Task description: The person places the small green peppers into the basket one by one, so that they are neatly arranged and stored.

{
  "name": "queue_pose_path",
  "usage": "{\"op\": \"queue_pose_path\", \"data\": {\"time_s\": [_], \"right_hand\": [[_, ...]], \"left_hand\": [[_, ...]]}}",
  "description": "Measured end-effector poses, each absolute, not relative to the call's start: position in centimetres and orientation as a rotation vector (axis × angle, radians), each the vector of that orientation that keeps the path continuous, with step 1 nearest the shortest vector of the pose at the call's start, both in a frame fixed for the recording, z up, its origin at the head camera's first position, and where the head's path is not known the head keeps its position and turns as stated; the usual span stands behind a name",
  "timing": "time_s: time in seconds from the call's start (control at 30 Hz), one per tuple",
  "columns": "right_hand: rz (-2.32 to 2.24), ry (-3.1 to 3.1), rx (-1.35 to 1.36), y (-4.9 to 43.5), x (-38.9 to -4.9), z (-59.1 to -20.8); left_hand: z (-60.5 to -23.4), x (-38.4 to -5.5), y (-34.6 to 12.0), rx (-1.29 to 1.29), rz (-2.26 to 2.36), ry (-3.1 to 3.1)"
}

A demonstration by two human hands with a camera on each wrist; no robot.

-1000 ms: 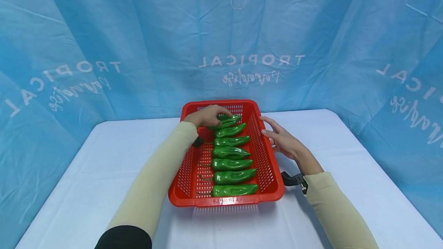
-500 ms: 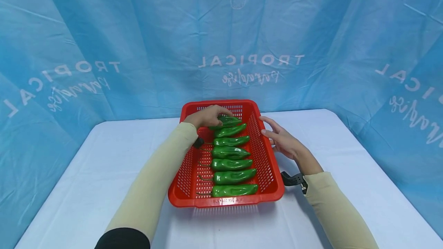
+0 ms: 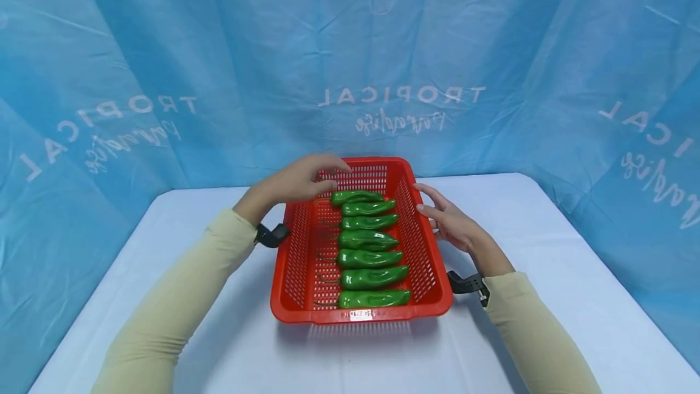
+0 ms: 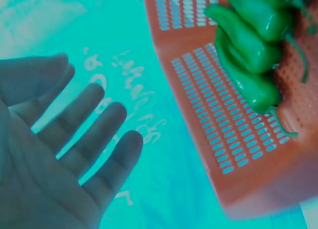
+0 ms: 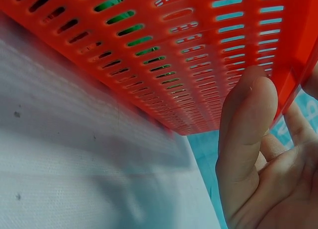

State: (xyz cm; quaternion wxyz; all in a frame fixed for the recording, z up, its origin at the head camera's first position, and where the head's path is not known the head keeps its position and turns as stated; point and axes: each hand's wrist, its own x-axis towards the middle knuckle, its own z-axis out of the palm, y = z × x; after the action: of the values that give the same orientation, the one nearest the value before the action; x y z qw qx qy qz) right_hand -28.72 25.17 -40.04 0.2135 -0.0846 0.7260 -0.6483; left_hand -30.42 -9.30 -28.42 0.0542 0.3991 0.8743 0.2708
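Observation:
Several glossy green peppers [image 3: 369, 239] lie in a column across the red plastic basket [image 3: 361, 317], their stems pointing left. My left hand [image 3: 298, 181], fingers spread and holding nothing, hovers over the basket's far left corner, near the farthest pepper [image 3: 356, 197]. In the left wrist view its palm and separate fingers [image 4: 114, 122] show apart from the basket. At the right side, the thumb and fingertips of my right hand [image 3: 451, 224] rest against the outer edge of the basket's rim. The right wrist view shows this thumb [image 5: 248, 114] close beside the slotted wall.
The basket stands at the back middle of a table with a white cloth [image 3: 219, 297]. Directly behind the table hangs a blue printed curtain [image 3: 262, 78]. A dark band [image 3: 272, 235] sits on the left wrist, another [image 3: 465, 283] on the right.
My left hand has let go of the farthest pepper and drawn back up and to the left. That pepper now lies uncovered in the column. My right hand stays at the rim.

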Motion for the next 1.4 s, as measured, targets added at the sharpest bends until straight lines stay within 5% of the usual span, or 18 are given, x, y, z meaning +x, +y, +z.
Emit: {"op": "queue_pose_path", "data": {"time_s": [0.63, 1.4], "right_hand": [[-1.781, 2.091, -0.240, 25.3, -28.6, -39.5], [-1.751, 2.208, -0.262, 24.4, -28.9, -39.9]], "left_hand": [[-30.4, -12.4, -18.3, 1.074, 0.722, 3.073], [-35.1, -11.8, -20.8, 0.876, 0.921, 3.172]]}}
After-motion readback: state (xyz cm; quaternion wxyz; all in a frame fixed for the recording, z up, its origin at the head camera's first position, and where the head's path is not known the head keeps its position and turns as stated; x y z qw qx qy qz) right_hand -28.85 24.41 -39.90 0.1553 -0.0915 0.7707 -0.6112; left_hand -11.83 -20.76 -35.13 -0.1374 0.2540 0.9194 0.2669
